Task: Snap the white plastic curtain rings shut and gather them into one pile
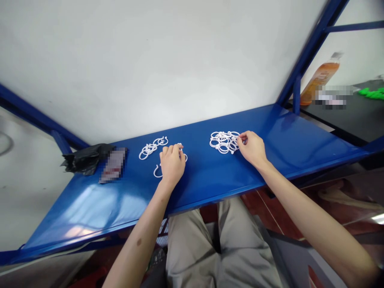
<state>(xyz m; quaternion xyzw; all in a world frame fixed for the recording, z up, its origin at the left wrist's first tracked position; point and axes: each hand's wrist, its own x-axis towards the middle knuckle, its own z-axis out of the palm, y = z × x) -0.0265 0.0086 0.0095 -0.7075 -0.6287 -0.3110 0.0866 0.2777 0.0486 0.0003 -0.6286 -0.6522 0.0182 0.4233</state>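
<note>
On the blue table point(207, 180) lie white C-shaped curtain rings with small ball ends. My right hand point(253, 148) is at the right edge of a tangled pile of rings point(223, 141), thumb and forefinger pinched on one of them. Left of that pile, my left hand point(173, 163) rests low over a few more rings, its fingers curled together around a ring that they partly hide. One ring point(156, 172) pokes out on the left side of this hand. A smaller cluster of rings point(147, 150) lies farther left, near the wall.
A black plastic bag point(90, 157) and a blurred-out packet point(114, 165) lie at the table's left end. Behind stands a white wall point(168, 68), with blue frame bars at both sides. On a dark table at right are an orange drink bottle point(321, 82) and something green point(372, 93).
</note>
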